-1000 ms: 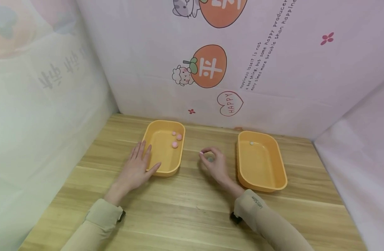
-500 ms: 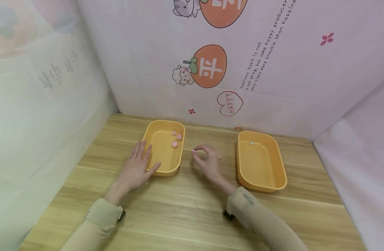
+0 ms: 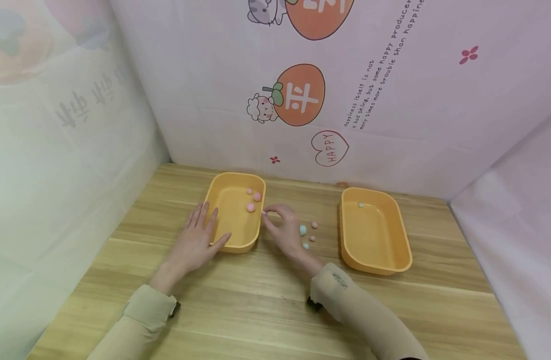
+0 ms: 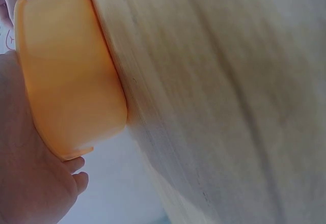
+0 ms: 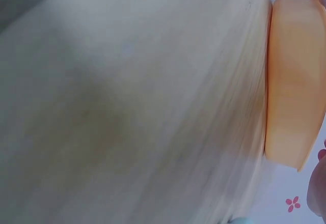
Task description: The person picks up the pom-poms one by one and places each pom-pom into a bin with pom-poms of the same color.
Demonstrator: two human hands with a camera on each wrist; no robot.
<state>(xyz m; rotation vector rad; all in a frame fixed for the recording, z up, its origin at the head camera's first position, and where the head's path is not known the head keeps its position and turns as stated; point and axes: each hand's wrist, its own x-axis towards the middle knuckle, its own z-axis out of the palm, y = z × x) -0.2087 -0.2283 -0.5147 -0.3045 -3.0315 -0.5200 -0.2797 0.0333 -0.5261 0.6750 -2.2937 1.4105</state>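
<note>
My left hand (image 3: pixel 194 243) rests with spread fingers on the near-left rim of the left yellow tray (image 3: pixel 233 248). Several pink balls lie inside that tray, among them a larger ball (image 3: pixel 250 207) near its right wall. Beside the right rim, my right hand (image 3: pixel 285 231) pinches a tiny pink ball (image 3: pixel 264 213) between thumb and index finger. The left wrist view has the tray's outer wall (image 4: pixel 71 71) next to my left hand (image 4: pixel 35 168). Part of my right hand (image 5: pixel 318 188) shows at the edge of the right wrist view, near the tray (image 5: pixel 295 81).
Right of my right hand, a pale blue ball (image 3: pixel 303 230), a smaller blue ball (image 3: pixel 306 246) and two pink balls (image 3: pixel 314 225) lie on the wooden table (image 3: pixel 239 310). A second yellow tray (image 3: pixel 376 271) farther right holds one small pale ball (image 3: pixel 361 205). Printed cloth (image 3: pixel 212 100) hangs behind.
My right hand has moved left with the small pink ball, up to the left tray's rim. The balls on the table have come into view behind it. My left hand stays put.
</note>
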